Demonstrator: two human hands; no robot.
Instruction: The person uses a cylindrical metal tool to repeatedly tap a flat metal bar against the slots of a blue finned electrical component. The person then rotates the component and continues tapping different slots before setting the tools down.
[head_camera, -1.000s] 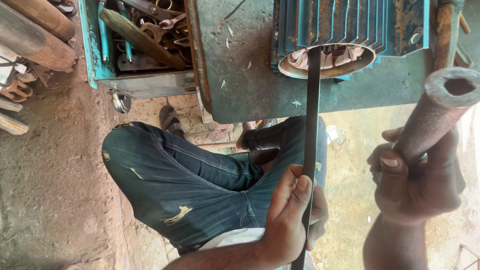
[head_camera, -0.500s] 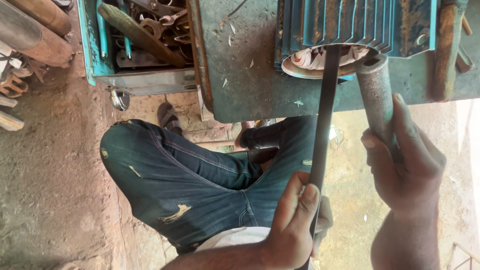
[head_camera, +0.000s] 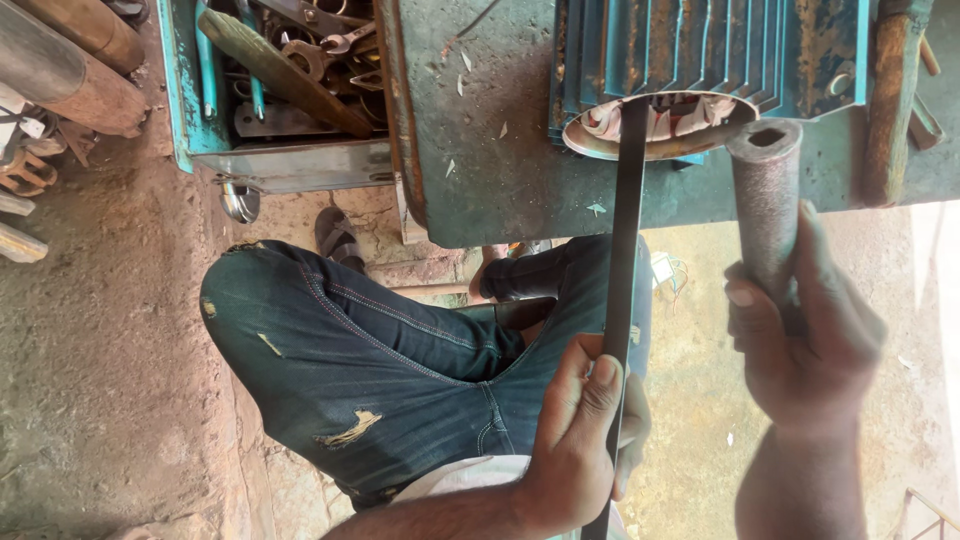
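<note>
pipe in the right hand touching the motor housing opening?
No: the rusty pipe in the right hand is held just beside the motor opening, apart from its rim.

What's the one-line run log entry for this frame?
left hand: grips flat dark bar, tip in motor housing opening | right hand: holds rusty pipe upright beside opening | bench: supports motor

Flat metal bar (head_camera: 628, 270): lower end cut off by the bottom edge, upper tip hidden inside the motor housing (head_camera: 700, 60), whose top is cropped. Left of the housing, the tool tray (head_camera: 280, 90) runs out of view; its smaller contents are indistinct.
</note>
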